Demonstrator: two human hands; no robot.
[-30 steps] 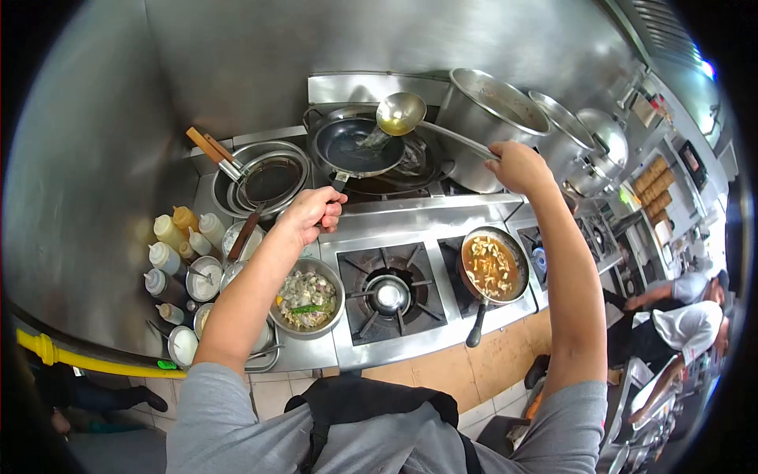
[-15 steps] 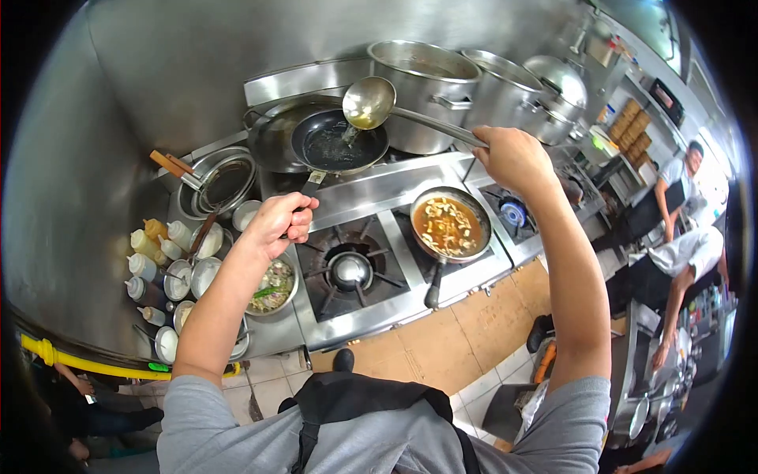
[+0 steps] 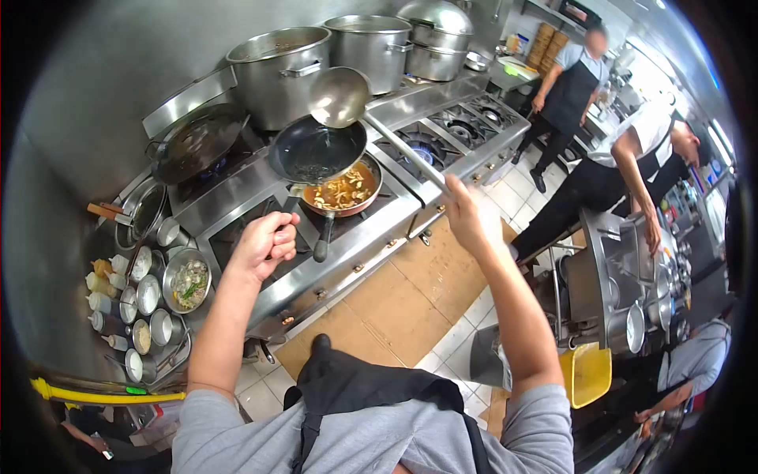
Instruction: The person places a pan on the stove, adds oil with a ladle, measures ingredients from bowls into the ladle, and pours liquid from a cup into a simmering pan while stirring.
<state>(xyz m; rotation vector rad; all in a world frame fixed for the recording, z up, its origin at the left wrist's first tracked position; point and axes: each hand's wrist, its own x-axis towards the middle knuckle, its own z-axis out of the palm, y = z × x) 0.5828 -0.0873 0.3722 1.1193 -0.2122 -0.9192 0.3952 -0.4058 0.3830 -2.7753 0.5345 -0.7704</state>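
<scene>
While the left hand [image 3: 268,245] is closed around the handle of the black pan [image 3: 304,162], the right hand [image 3: 474,217] grips the ladle [image 3: 339,99] by its shaft, fingers wrapped. Ladle bowl is tilted over black pan; a little clear liquid in that pan. Black pan is held up, partly covering the sauce pan [image 3: 375,170] near the stove's [image 3: 272,296] front edge: brown sauce, pale pieces. Bowl [image 3: 170,296] at stove's left end: chopped mix, green piece. Tall pots [image 3: 272,95] along back edge.
</scene>
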